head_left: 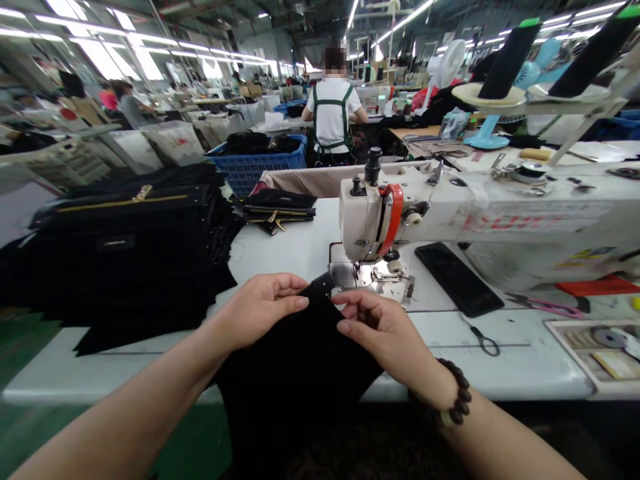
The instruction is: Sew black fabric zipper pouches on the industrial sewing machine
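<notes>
My left hand (265, 305) pinches the upper left edge of a black fabric piece (300, 373), thumb on top. My right hand (383, 327) has its thumb and fingers closed on the right side of the same piece. A stiff dark tab with small metal dots shows at its top, between the hands. Below, the fabric drapes over the table's front edge. Just beyond the tab are the needle plate and presser foot of a white sewing machine (363, 220), which has an orange strip on its head.
At left lies a tall stack of black zippered pieces (125, 260); small black pouches (280, 205) sit behind. Right of the needle are a phone (457, 279), pink-handled scissors (555, 307) and a parts tray (570, 357). A blue crate (260, 163) and a person (333, 113) are ahead.
</notes>
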Tool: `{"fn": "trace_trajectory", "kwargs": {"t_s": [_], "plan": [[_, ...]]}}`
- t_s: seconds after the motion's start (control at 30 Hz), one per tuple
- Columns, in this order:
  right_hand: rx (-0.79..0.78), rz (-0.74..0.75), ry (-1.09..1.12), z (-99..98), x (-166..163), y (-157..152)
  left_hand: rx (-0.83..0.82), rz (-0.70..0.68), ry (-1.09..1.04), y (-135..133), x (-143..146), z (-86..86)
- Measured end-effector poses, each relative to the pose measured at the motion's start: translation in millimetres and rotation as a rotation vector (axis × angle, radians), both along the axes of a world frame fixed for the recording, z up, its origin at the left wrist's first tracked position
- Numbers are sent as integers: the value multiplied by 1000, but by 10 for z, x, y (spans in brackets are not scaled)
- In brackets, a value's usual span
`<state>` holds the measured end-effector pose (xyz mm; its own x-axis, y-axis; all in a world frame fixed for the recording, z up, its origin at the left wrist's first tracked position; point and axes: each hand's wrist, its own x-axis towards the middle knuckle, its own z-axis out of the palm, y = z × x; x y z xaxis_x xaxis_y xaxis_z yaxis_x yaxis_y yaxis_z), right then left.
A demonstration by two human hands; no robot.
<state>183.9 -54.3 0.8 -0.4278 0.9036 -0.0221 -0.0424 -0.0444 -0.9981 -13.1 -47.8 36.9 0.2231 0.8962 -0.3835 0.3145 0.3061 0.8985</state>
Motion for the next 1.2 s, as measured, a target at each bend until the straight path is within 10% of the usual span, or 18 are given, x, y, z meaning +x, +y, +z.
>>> {"fn": "trace_trajectory", "kwargs": {"t_s": [0.87,1.07,1.2], "plan": [[48,247,-37,53,-19,189,108,-172,177,-9,16,57],[80,196,-44,13,-83,197,373,-304,442,31,44,206],[586,-21,-138,104,-48,156,925,-363,668,-106,32,375]]}}
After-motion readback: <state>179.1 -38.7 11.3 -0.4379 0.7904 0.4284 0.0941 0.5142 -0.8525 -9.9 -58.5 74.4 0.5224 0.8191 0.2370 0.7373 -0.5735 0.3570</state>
